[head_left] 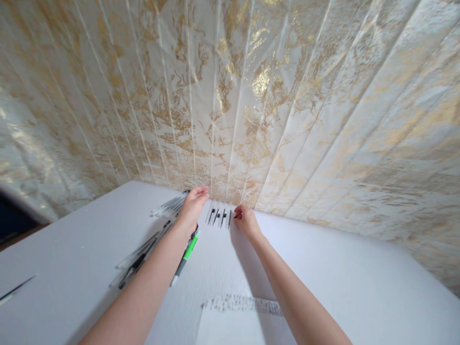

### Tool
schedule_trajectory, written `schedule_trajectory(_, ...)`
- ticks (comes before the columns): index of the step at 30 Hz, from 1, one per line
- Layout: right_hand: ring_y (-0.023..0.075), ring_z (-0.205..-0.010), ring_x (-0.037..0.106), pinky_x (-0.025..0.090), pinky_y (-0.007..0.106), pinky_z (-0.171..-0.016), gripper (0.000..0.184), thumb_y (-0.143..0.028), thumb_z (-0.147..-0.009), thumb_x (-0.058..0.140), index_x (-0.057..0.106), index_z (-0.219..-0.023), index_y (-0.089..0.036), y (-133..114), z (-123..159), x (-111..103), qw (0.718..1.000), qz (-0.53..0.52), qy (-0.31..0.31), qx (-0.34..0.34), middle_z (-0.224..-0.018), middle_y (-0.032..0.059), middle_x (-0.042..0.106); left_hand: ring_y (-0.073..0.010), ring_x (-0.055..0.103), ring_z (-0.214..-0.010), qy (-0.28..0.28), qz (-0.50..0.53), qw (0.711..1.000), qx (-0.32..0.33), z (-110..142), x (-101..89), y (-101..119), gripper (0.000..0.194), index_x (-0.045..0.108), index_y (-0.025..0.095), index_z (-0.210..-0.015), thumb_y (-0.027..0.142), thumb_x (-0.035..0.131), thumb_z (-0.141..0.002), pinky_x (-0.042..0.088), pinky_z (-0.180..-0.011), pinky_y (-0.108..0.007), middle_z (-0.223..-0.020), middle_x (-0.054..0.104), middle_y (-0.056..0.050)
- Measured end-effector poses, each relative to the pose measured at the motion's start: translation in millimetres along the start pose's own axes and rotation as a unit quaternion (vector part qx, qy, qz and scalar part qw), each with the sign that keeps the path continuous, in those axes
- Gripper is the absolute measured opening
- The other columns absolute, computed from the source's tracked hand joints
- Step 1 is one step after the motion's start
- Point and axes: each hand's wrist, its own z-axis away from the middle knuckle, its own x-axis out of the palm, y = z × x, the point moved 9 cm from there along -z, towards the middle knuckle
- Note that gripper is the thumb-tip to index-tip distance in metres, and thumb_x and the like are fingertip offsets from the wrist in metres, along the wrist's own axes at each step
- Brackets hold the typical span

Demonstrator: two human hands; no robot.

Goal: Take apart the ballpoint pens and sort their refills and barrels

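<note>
My right hand [247, 221] is closed in a pinch on a small black pen part [236, 217], just right of a short row of pen pieces. That row [218, 217] has clear barrels and dark sticks lying side by side near the table's far edge. My left hand [193, 205] is raised left of the row, fingers stretched out to the right, with nothing visible in them. Beneath and beside my left forearm lie a bunch of clear tubes [167, 205], a pile of black and clear pens [142, 256] and a green and grey pen [186, 256], partly hidden.
Written-on paper [233, 321] lies on the white table [323, 278] near the front, partly under my right forearm. A thin dark stick [17, 287] lies far left. A gold-patterned white curtain [230, 105] hangs along the table's back edge.
</note>
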Motion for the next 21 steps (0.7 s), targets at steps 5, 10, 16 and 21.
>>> schedule_trajectory(5,0.0154,-0.078,0.062,0.047,0.024,-0.075,0.034,-0.002,-0.066,0.046,0.059,-0.094,-0.016,3,-1,3,0.998,-0.062,0.013,0.005,-0.085,0.0037,0.067,-0.0205,0.062,-0.110,0.001,-0.084,0.996,0.018,-3,-3.6,3,0.038,0.057,0.017,-0.119,0.026,0.050,-0.082,0.050,-0.084,-0.030,-0.121,0.066,-0.010)
schedule_trajectory(10,0.0154,-0.080,0.063,0.048,0.025,-0.077,0.033,-0.004,-0.065,0.045,0.056,-0.092,-0.017,5,0,5,0.992,-0.119,0.035,0.010,-0.086,0.0037,0.067,-0.0256,0.055,-0.116,0.014,-0.269,0.961,0.060,-5,-14.6,11,0.032,0.063,0.021,-0.111,0.016,0.050,-0.082,0.043,-0.096,-0.039,-0.119,0.064,-0.008)
schedule_trajectory(16,0.0160,-0.083,0.063,0.048,0.026,-0.079,0.027,-0.006,-0.065,0.044,0.054,-0.086,-0.019,7,6,5,0.982,-0.180,0.062,0.009,-0.084,0.0035,0.066,-0.0368,0.042,-0.120,0.021,-0.498,0.861,0.098,4,-22.6,11,0.022,0.070,0.021,-0.095,0.012,0.056,-0.080,0.033,-0.100,-0.049,-0.115,0.057,-0.016)
schedule_trajectory(21,0.0171,-0.079,0.062,0.048,0.027,-0.078,0.017,-0.014,-0.068,0.047,0.054,-0.083,-0.020,12,8,2,0.968,-0.237,0.080,0.006,-0.081,0.0030,0.065,-0.0340,0.043,-0.115,0.015,-0.598,0.795,0.102,5,-22.0,4,0.021,0.069,0.020,-0.100,0.018,0.055,-0.084,0.036,-0.095,-0.044,-0.114,0.057,-0.015)
